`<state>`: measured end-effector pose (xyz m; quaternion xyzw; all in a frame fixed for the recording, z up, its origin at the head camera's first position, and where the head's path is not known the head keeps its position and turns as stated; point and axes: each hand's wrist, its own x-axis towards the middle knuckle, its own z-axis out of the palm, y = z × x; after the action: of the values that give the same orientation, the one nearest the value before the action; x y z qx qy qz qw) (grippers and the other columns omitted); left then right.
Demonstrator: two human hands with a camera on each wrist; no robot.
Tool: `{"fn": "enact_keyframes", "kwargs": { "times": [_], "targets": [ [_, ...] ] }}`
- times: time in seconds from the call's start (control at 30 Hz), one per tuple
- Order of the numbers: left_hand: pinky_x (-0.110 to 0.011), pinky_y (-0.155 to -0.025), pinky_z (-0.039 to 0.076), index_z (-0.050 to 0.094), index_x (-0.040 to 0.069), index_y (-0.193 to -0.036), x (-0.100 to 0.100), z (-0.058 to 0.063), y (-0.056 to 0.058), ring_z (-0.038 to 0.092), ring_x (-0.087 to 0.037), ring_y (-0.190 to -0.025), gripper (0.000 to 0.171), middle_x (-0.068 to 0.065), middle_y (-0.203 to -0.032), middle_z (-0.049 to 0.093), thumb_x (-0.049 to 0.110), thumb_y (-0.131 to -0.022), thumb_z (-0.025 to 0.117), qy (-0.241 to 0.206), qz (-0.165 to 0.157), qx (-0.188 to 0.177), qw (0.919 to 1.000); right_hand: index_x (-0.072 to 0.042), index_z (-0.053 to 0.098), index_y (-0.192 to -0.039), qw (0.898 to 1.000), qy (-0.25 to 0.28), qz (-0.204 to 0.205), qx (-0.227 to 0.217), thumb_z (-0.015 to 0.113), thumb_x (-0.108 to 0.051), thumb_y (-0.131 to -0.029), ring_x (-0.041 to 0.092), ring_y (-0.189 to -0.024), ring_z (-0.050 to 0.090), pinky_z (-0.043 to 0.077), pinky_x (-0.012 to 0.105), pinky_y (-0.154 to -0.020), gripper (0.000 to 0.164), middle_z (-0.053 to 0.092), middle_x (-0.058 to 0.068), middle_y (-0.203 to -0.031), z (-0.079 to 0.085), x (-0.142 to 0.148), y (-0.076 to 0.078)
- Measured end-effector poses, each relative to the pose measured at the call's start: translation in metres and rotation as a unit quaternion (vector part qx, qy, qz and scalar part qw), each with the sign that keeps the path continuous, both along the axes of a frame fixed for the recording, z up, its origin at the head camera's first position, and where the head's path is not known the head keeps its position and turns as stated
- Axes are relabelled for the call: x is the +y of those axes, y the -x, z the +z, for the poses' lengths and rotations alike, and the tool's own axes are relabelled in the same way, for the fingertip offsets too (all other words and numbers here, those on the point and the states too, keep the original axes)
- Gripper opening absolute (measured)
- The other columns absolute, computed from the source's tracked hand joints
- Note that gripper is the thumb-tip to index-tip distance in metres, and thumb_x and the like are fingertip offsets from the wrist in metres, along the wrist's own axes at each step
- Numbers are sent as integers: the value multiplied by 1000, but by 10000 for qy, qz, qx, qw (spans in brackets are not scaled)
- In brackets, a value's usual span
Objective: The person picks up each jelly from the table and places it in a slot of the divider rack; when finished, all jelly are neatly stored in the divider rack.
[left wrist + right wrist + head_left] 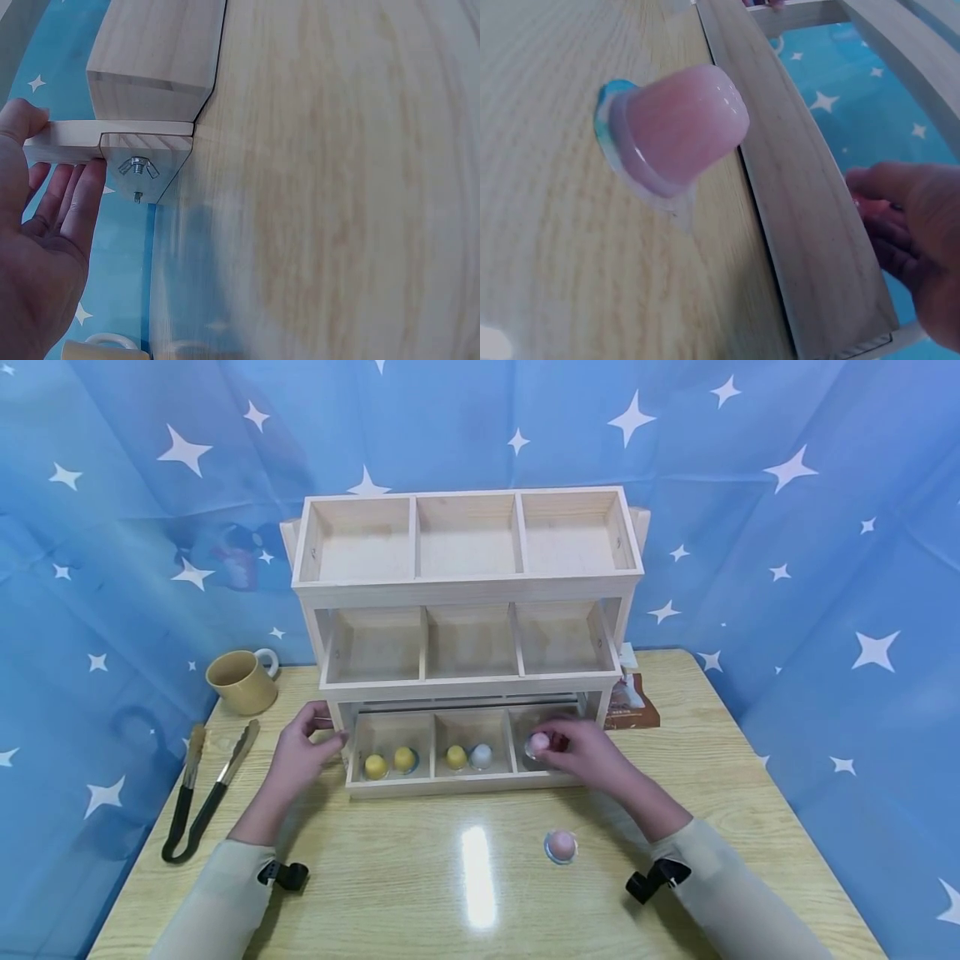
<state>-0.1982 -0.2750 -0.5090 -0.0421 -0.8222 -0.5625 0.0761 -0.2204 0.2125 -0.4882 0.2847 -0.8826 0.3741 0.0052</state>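
A three-tier wooden shelf (468, 589) has each tier split into three compartments. My left hand (303, 750) holds the left side of its frame; in the left wrist view the thumb lies on one side of the wooden upright (67, 139) and the fingers on the other. Inside the bottom right compartment, my right hand (588, 752) pinches a pink jelly cup (537, 742). Another pink jelly cup (561, 846) sits lid down on the table in front of the shelf. Two yellow jelly cups (404, 759) occupy the bottom left compartment. In the bottom middle are a yellow jelly cup (456, 757) and a whitish one (482, 756).
A tan mug (242, 683) with a white handle stands on the table's left side. Nearer lie black-handled metal tongs (202, 806). Behind the shelf's right leg is a brown packet (633, 706). A star-patterned blue cloth (795, 560) hangs around the wooden table (375, 877).
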Motion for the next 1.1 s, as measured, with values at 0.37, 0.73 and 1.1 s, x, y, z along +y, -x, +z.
{"fn": "enact_keyframes", "kwargs": {
  "times": [0.37, 0.73, 1.1],
  "targets": [
    [-58, -109, 47, 60, 0, -146, -1, 0, 0, 62, -15, -115, 46, -21, -137, 67, 7, -103, 77, 26, 14, -47, 10000, -8, 81, -118, 9964, -825, 209, -33, 86, -11, -97, 13, -89, 66, 57, 37, -80, 22, 72, -3, -100, -2, -6, 15],
    [-57, -107, 49, 61, 0, -146, 0, 2, -1, 62, -17, -116, 46, -20, -137, 68, 8, -103, 77, 88, 44, -57, 9999, -7, 81, -119, 9939, -1047, 312, -149, 89, -12, -95, 10, -89, 65, 57, 34, -78, 26, 73, -2, -103, -4, -8, 17],
    [-60, -110, 46, 61, -1, -145, 0, 0, 0, 62, -15, -114, 47, -22, -136, 68, 7, -102, 78, 54, 55, -24, 10000, -3, 80, -123, 9961, -791, 141, -368, 87, -16, -97, 11, -87, 66, 57, 35, -77, 30, 75, 5, -108, 2, -7, 14]
  ]
}}
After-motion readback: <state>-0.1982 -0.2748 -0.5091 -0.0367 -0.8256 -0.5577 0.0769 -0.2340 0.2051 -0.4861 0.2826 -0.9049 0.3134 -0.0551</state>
